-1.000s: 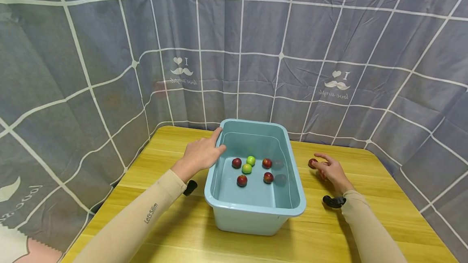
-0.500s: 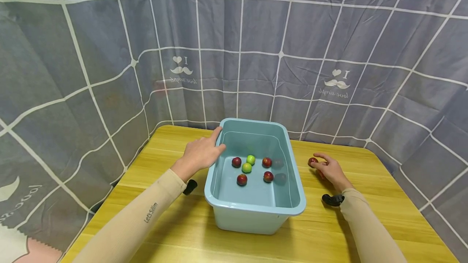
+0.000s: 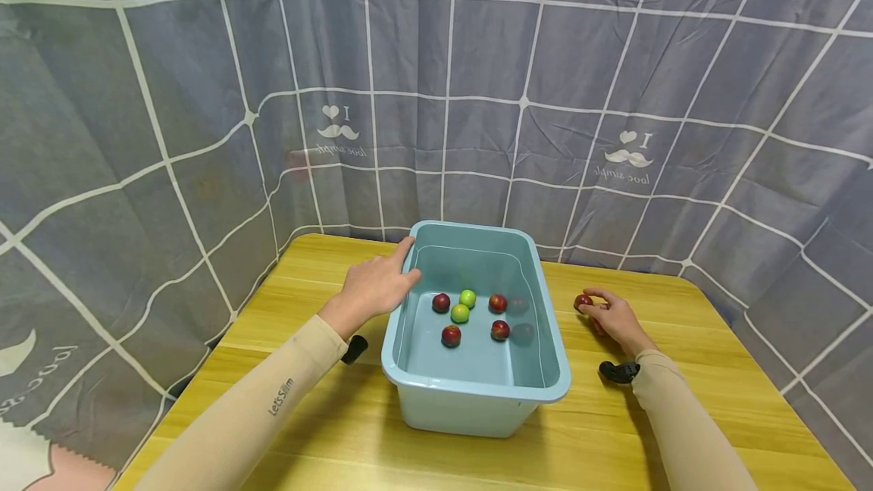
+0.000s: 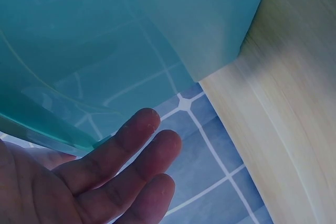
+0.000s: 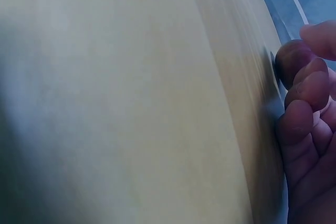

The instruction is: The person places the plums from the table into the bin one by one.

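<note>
A light-blue plastic bin [image 3: 470, 392] stands on the wooden table. My left hand [image 3: 377, 286] rests on its left rim, index finger straight along the edge and thumb over the inner side. In the left wrist view the other fingers [image 4: 144, 161] extend loosely outside the bin's wall. Right of the bin, my right hand [image 3: 614, 318] holds a dark-red plum [image 3: 583, 302] between thumb and index finger, at table level. The right wrist view shows the plum [image 5: 293, 62] partly hidden by the curled fingers [image 5: 310, 90].
Inside the bin lie several red plums, one at the front [image 3: 451, 336], and two green fruits, one a green plum [image 3: 460, 314]. A grey curtain [image 3: 477, 135] with white lines hangs behind and beside the wooden table [image 3: 307, 430].
My right hand has drawn its index finger down and closed in on the plum, which stays in place. The left hand and the bin have not visibly moved.
</note>
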{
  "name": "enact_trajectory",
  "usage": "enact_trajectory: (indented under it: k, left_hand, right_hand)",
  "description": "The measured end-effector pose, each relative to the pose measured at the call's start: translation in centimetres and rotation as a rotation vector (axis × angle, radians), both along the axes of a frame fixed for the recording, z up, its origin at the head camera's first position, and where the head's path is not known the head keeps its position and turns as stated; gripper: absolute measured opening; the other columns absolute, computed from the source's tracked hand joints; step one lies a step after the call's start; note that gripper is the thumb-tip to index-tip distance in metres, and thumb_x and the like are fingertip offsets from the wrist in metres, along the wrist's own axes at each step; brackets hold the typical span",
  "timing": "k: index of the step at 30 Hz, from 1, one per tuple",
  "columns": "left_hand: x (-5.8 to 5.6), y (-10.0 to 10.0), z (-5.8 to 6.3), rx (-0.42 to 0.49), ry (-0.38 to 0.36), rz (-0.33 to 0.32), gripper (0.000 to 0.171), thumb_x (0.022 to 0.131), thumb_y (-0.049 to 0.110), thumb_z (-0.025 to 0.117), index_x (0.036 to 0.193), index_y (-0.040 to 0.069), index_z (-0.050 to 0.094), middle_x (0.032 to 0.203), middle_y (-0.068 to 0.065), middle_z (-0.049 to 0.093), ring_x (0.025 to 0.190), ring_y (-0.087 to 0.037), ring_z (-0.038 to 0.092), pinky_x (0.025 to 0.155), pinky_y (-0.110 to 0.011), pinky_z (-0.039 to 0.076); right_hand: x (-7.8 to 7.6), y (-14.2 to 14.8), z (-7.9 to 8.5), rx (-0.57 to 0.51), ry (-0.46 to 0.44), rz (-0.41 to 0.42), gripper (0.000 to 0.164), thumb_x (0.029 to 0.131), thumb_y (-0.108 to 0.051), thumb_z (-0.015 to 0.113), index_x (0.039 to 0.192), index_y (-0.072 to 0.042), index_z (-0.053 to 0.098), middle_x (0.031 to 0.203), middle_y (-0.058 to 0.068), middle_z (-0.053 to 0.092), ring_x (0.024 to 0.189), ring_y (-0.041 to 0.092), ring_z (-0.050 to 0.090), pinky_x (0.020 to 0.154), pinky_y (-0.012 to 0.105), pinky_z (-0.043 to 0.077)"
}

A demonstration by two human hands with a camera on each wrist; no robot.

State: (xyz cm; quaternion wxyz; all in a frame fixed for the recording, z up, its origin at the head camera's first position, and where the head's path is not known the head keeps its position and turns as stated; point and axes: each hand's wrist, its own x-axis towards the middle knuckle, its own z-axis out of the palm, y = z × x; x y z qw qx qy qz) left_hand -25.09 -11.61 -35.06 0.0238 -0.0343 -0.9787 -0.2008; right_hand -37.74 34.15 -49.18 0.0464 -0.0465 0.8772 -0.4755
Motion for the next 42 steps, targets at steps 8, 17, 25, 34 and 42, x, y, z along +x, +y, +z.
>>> enact_trajectory:
  k: [8, 17, 25, 34, 42]
  left_hand:
    - [0.00, 0.02, 0.01, 0.008, -0.005, -0.003, 0.071, 0.098, 0.048, 0.039, 0.162, 0.025, 0.017, 0.076, -0.004, 0.061, 0.066, -0.023, 0.059, 0.054, -0.036, 0.043]
    - [-0.02, -0.10, -0.02, 0.002, -0.006, 0.003, 0.071, 0.098, 0.048, 0.039, 0.162, 0.025, 0.017, 0.075, -0.004, 0.061, 0.066, -0.022, 0.059, 0.054, -0.036, 0.043]
    - [-0.15, -0.14, -0.18, 0.003, 0.005, 0.000, 0.071, 0.098, 0.048, 0.038, 0.162, 0.025, 0.018, 0.074, -0.005, 0.061, 0.064, -0.023, 0.059, 0.053, -0.036, 0.043]
    - [-0.14, -0.09, -0.14, -0.007, 0.004, 0.000, 0.071, 0.098, 0.048, 0.038, 0.162, 0.025, 0.018, 0.072, -0.005, 0.060, 0.063, -0.023, 0.058, 0.053, -0.035, 0.042]
    - [-0.13, -0.10, -0.17, -0.003, 0.002, -0.001, 0.070, 0.099, 0.047, 0.039, 0.162, 0.025, 0.018, 0.073, -0.005, 0.060, 0.064, -0.023, 0.058, 0.054, -0.036, 0.042]
  right_hand:
    - [0.10, -0.09, -0.12, -0.007, -0.009, -0.019, 0.055, 0.099, -0.028, 0.064, 0.145, -0.002, 0.048, 0.077, 0.001, 0.056, 0.060, 0.011, 0.049, 0.056, 0.026, 0.045]
    - [0.11, -0.14, 0.02, -0.012, -0.012, -0.020, 0.053, 0.099, -0.027, 0.063, 0.144, -0.001, 0.049, 0.077, 0.002, 0.056, 0.062, 0.012, 0.050, 0.057, 0.026, 0.045]
    - [0.04, 0.13, -0.20, 0.013, 0.004, 0.006, 0.052, 0.099, -0.027, 0.064, 0.142, -0.001, 0.048, 0.074, 0.002, 0.054, 0.061, 0.014, 0.050, 0.057, 0.027, 0.044]
    - [0.12, 0.14, -0.23, 0.026, 0.001, -0.005, 0.053, 0.098, -0.032, 0.065, 0.138, -0.001, 0.050, 0.080, 0.003, 0.056, 0.063, 0.014, 0.051, 0.058, 0.026, 0.044]
    - [0.50, -0.23, 0.53, 0.044, -0.013, 0.003, 0.054, 0.098, -0.034, 0.065, 0.138, -0.001, 0.051, 0.073, 0.000, 0.052, 0.057, 0.014, 0.046, 0.054, 0.027, 0.040]
